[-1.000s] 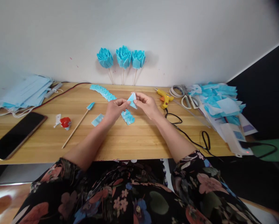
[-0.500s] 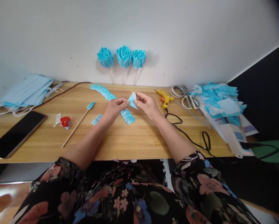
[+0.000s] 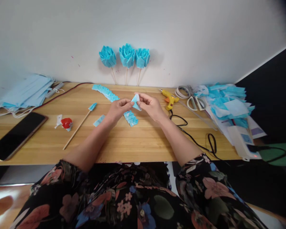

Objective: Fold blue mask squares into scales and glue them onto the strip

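Observation:
Between my two hands is a small folded piece of blue and white fabric (image 3: 136, 101), raised above the table. My left hand (image 3: 118, 109) pinches its left side with thumb and fingers. On its right side my right hand (image 3: 150, 106) grips it, thumb in front and fingers behind. Below them a long row of overlapping folded blue pieces (image 3: 104, 91) runs diagonally across the wood, partly hidden by my left hand. A single blue strip (image 3: 99, 121) lies beside my left wrist. Farther left rests a wooden stick (image 3: 77, 129) with a blue tip (image 3: 92, 107).
Three blue fabric flowers (image 3: 127, 56) on sticks lean against the wall. At right are a yellow glue gun (image 3: 168, 98), scissors (image 3: 196, 103), tape (image 3: 182, 92), blue scraps (image 3: 229, 101) and a power strip (image 3: 243, 143). At left are masks (image 3: 28, 90), a phone (image 3: 17, 136) and a red-wrapped item (image 3: 67, 123).
Both hands keep hold of the folded piece, which is turned slightly more upright. The view has shifted a little; the other things stay in place.

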`<state>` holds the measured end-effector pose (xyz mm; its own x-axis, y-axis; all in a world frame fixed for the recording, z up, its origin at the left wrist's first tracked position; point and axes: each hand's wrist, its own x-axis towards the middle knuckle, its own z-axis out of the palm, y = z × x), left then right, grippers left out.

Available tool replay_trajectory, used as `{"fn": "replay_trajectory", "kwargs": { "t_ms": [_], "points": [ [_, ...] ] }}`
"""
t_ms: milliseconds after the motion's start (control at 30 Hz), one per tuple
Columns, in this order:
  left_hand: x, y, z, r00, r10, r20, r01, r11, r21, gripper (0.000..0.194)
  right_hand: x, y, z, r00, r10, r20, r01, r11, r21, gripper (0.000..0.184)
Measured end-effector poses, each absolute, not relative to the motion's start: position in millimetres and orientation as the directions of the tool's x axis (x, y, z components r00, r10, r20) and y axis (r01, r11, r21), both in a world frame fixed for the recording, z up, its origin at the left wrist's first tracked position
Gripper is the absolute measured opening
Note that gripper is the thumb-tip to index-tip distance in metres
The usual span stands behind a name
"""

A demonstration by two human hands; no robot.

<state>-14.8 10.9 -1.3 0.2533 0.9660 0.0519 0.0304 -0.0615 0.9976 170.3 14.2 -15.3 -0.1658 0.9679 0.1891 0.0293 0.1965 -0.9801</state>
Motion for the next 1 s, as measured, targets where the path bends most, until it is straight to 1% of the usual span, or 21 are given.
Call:
{"fn": "replay_trajectory", "kwargs": {
  "t_ms": [233, 400, 500, 600, 667, 700, 733, 767, 800, 833, 900, 1000],
  "points": [
    [-14, 13, -8, 0.253, 0.966, 0.058, 0.002, -0.061, 0.998, 0.028, 170, 12, -15, -0.17, 0.969, 0.178, 0.028, 0.185, -0.982, 0.05],
    [-14, 12, -5, 0.219, 0.974, 0.057, 0.049, -0.07, 0.996, 0.024, 169, 14, -17, -0.189, 0.965, 0.184, 0.027, 0.193, -0.981, 0.051],
    [-15, 13, -4, 0.156, 0.985, 0.068, 0.061, -0.078, 0.995, 0.02, 181, 23, -15, -0.144, 0.964, 0.222, 0.108, 0.239, -0.965, 0.048],
    [-17, 15, -3, 0.08, 0.993, 0.091, 0.012, -0.092, 0.996, 0.016, 213, 32, -1, -0.012, 0.969, 0.247, 0.303, 0.239, -0.923, 0.046],
    [-19, 17, -3, 0.051, 0.993, 0.105, -0.044, -0.103, 0.994, 0.017, 242, 33, 15, 0.09, 0.962, 0.258, 0.527, 0.174, -0.832, 0.041],
    [-20, 18, -3, 0.045, 0.993, 0.108, -0.07, -0.104, 0.992, 0.019, 255, 30, 23, 0.135, 0.955, 0.263, 0.658, 0.112, -0.744, 0.038],
    [-21, 18, -3, 0.041, 0.993, 0.108, -0.095, -0.103, 0.99, 0.02, 268, 27, 30, 0.178, 0.951, 0.254, 0.788, 0.017, -0.615, 0.037],
    [-21, 19, -4, 0.039, 0.994, 0.106, -0.117, -0.101, 0.988, 0.02, 278, 23, 36, 0.23, 0.949, 0.217, 0.882, -0.108, -0.459, 0.04],
    [-21, 20, -4, 0.036, 0.994, 0.104, -0.138, -0.098, 0.986, 0.021, 285, 18, 39, 0.283, 0.947, 0.152, 0.923, -0.226, -0.312, 0.045],
    [-21, 20, -5, 0.033, 0.994, 0.102, -0.155, -0.096, 0.983, 0.021, 291, 14, 40, 0.343, 0.936, 0.075, 0.925, -0.323, -0.201, 0.049],
    [-20, 21, -6, 0.033, 0.994, 0.107, -0.182, -0.099, 0.978, 0.021, 294, 9, 35, 0.393, 0.919, -0.009, 0.911, -0.391, -0.134, 0.056],
    [-20, 22, -6, 0.037, 0.99, 0.137, -0.203, -0.127, 0.971, 0.025, 291, 12, 20, 0.419, 0.905, -0.077, 0.896, -0.425, -0.131, 0.065]
  ]
}}
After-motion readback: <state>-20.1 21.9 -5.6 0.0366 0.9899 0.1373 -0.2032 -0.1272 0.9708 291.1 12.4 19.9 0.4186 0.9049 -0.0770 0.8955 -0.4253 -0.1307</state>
